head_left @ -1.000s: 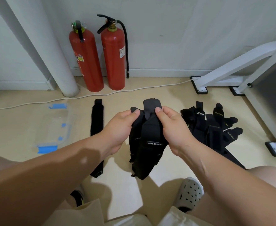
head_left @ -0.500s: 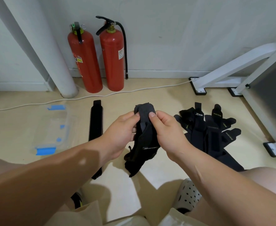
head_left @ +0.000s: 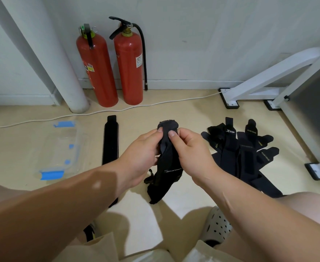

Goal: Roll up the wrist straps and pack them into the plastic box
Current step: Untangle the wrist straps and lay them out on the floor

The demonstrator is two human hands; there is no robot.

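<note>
Wrist strap [head_left: 167, 168] rolled tighter now — pinched at its top between left hand [head_left: 142, 157] and right hand [head_left: 192, 156].

Illumination is even, indoor and moderately bright, arriving from above. The arms [head_left: 249, 214] throw broad soft-edged shadows onto the floor [head_left: 183, 114] near the bottom of the frame, with a pale lit patch between them. The left forearm [head_left: 60, 201] lies in shade, broken by two small bright spots. Soft highlights streak the fire extinguishers [head_left: 96, 72]. The held wrist strap [head_left: 166, 167] reads near-solid black, folds barely resolved. Focus is sharp centrally; wide-angle distortion bows the pipe [head_left: 60, 72] and the white frame [head_left: 268, 72] at the edges. The plastic box [head_left: 60, 148] shows faintly, low in contrast.
</note>
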